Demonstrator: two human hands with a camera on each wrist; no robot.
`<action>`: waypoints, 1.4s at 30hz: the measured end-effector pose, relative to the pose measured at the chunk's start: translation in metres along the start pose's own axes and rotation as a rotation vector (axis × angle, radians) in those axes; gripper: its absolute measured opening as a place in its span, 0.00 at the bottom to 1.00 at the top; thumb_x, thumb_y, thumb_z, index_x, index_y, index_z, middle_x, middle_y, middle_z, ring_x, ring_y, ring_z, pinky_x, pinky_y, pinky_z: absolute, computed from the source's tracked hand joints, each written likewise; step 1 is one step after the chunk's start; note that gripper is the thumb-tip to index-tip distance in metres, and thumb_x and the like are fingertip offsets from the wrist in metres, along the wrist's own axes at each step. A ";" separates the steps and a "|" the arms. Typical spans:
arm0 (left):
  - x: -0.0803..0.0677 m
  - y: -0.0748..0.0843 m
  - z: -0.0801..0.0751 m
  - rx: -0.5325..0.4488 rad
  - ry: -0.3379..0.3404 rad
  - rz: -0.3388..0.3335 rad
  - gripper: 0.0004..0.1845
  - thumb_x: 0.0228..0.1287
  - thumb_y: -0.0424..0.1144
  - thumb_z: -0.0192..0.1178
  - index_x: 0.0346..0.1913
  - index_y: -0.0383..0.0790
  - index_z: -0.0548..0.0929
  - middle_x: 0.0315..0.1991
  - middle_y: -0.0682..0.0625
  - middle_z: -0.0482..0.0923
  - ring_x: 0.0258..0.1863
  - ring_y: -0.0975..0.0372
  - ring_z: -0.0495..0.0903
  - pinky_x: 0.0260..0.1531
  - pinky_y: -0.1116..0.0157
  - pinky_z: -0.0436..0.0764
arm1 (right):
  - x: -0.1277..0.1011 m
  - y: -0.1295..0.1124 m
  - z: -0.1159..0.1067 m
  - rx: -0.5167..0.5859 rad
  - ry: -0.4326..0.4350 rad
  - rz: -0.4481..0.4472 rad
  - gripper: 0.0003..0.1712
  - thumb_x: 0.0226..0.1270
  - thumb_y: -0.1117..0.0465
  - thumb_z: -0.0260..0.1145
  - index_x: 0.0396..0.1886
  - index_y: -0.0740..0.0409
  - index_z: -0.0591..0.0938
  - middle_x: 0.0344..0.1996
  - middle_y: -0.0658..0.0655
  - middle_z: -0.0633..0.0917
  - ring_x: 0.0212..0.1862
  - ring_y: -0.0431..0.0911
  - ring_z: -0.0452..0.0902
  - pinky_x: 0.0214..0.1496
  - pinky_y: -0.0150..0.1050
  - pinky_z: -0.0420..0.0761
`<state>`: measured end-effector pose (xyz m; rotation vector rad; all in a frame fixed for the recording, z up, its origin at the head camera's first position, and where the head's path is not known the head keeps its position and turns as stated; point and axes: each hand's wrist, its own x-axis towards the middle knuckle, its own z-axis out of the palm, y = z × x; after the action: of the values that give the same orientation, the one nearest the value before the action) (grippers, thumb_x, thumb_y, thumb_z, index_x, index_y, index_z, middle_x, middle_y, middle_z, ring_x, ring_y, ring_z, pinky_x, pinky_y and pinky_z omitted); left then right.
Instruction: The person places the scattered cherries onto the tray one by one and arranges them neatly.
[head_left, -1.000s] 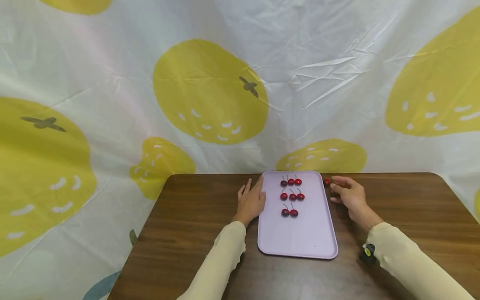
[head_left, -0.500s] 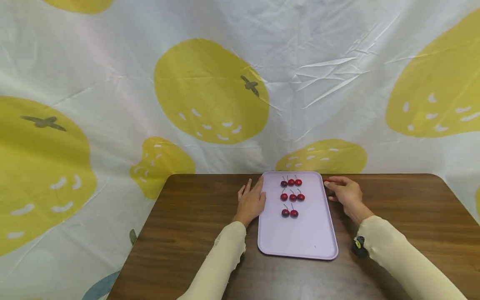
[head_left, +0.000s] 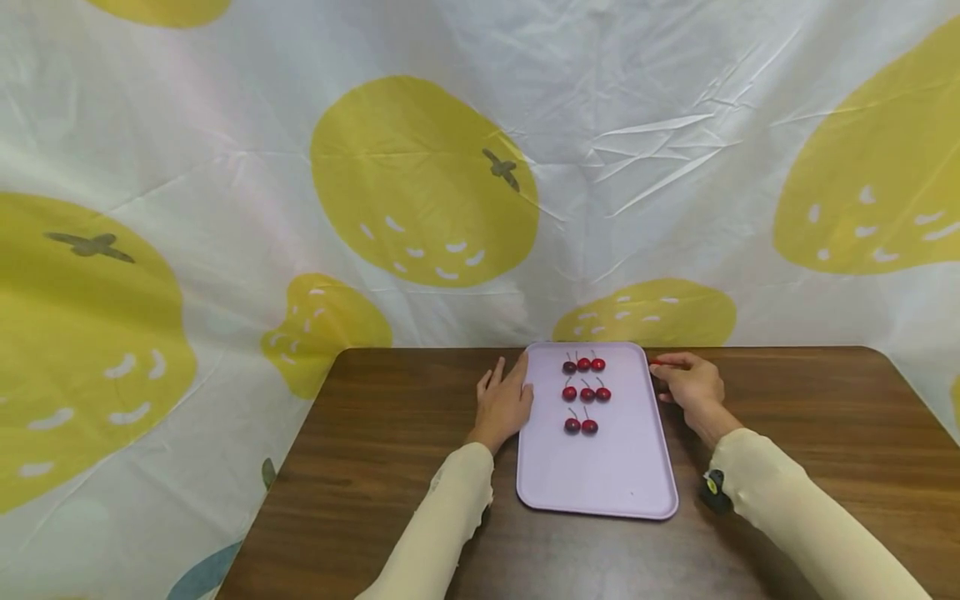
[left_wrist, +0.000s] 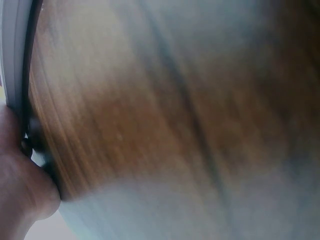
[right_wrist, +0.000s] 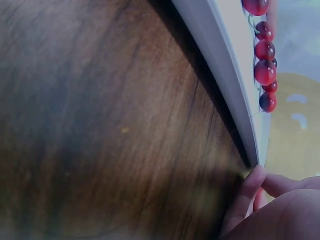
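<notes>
The fingers (head_left: 670, 363) of the right hand (head_left: 692, 385) curl over a loose red cherry (head_left: 655, 364), which peeks out at their tips just right of the tray's upper right corner, right of centre in the head view; whether they actually pinch it I cannot tell. In the right wrist view a sliver of red shows beneath the fingertips beside the tray edge. The left hand (head_left: 504, 402) lies flat with straight fingers against the left rim of the lilac tray (head_left: 600, 479), holding nothing. Eight cherries (head_left: 587, 394) sit on the tray's upper half in rows of three, three and two. Compared with a second ago, the right hand has slid left, closing over the cherry; the left hand is unchanged.
</notes>
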<state>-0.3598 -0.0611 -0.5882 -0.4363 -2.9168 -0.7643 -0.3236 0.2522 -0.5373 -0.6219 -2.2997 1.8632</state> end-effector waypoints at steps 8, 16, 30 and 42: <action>-0.002 0.004 -0.003 -0.005 0.007 0.005 0.33 0.83 0.47 0.45 0.85 0.50 0.58 0.81 0.55 0.66 0.87 0.49 0.53 0.83 0.43 0.50 | -0.015 0.003 -0.008 -0.070 -0.049 -0.113 0.25 0.74 0.56 0.70 0.64 0.65 0.82 0.29 0.31 0.83 0.30 0.30 0.79 0.30 0.31 0.85; -0.011 0.014 -0.012 0.022 -0.012 0.008 0.32 0.83 0.45 0.46 0.85 0.46 0.60 0.81 0.53 0.67 0.86 0.47 0.55 0.82 0.43 0.53 | -0.052 0.001 -0.018 -0.129 -0.155 -0.209 0.26 0.74 0.53 0.72 0.63 0.65 0.83 0.35 0.33 0.87 0.36 0.34 0.80 0.34 0.34 0.84; -0.009 0.011 -0.013 0.043 0.002 0.011 0.32 0.83 0.46 0.46 0.85 0.47 0.60 0.80 0.54 0.68 0.85 0.48 0.57 0.82 0.43 0.54 | -0.081 0.009 0.000 -0.318 -0.340 -0.494 0.12 0.67 0.62 0.77 0.47 0.61 0.90 0.39 0.60 0.92 0.36 0.36 0.82 0.38 0.29 0.82; -0.002 0.004 -0.003 0.028 -0.021 -0.020 0.33 0.84 0.48 0.44 0.86 0.53 0.55 0.83 0.58 0.62 0.87 0.51 0.51 0.84 0.46 0.48 | -0.080 0.010 0.014 -0.465 -0.388 -0.561 0.08 0.66 0.63 0.76 0.44 0.53 0.91 0.35 0.50 0.91 0.39 0.38 0.81 0.42 0.31 0.79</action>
<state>-0.3570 -0.0596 -0.5837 -0.4159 -2.9517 -0.7244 -0.2537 0.2104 -0.5370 0.3739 -2.7752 1.2771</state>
